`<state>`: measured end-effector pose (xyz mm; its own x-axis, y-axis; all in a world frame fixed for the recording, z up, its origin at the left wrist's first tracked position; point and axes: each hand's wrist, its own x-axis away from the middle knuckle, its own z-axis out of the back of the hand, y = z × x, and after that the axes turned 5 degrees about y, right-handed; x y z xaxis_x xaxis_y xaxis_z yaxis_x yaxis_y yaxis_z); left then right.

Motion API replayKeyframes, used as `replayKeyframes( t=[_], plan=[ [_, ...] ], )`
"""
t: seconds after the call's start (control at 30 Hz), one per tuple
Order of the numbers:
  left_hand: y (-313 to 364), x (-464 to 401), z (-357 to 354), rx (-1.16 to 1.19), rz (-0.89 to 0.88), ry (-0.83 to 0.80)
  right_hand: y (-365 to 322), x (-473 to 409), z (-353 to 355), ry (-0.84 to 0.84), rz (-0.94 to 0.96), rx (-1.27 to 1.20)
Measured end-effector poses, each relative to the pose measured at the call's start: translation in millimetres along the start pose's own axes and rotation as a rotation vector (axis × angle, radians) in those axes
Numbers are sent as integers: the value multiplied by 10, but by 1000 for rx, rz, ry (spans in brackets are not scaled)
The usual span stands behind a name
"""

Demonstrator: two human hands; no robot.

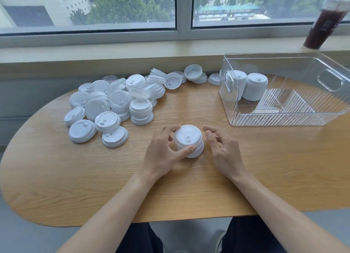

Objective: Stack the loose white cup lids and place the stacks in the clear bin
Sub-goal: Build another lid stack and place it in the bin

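Left hand [166,150]: thumb and fingers curled round the short lid stack [189,141] on the tabletop [189,186].
Right hand [221,148]: loosely curled, just beside the stack, holding nothing.
Clear bin [280,118]: far right, nearer the right hand.
Loose lids [111,107]: far left.

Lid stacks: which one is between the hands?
The short stack at the table's front centre; left hand touches it. The other stacks stand in the clear bin.
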<state>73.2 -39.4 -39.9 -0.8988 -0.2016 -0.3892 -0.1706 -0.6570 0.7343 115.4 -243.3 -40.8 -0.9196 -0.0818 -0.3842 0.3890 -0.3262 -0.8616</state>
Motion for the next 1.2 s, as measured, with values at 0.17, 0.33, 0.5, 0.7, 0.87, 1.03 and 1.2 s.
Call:
replayKeyframes(
  t=[0.17,0.33,0.5,0.7,0.87,1.03,1.2],
  plan=[
    [28,43,-47,-119,-11,-31,4,13,-4,-76,6,45],
    [35,43,-57,-208,-55,-62,14,12,7,-126,43,128],
    [31,61,-56,-282,-69,-93,17,0,10,-132,62,204],
    [-1,48,-59,-324,-54,-126,31,-13,-2,-141,56,237],
    [4,55,-56,-344,-62,-160,43,-22,6,-145,73,285],
    [27,73,45,-274,-47,-186,12,-22,-33,-183,89,297],
    [-63,80,257,-176,46,-105,-13,-56,-95,-191,62,258]
  ],
)
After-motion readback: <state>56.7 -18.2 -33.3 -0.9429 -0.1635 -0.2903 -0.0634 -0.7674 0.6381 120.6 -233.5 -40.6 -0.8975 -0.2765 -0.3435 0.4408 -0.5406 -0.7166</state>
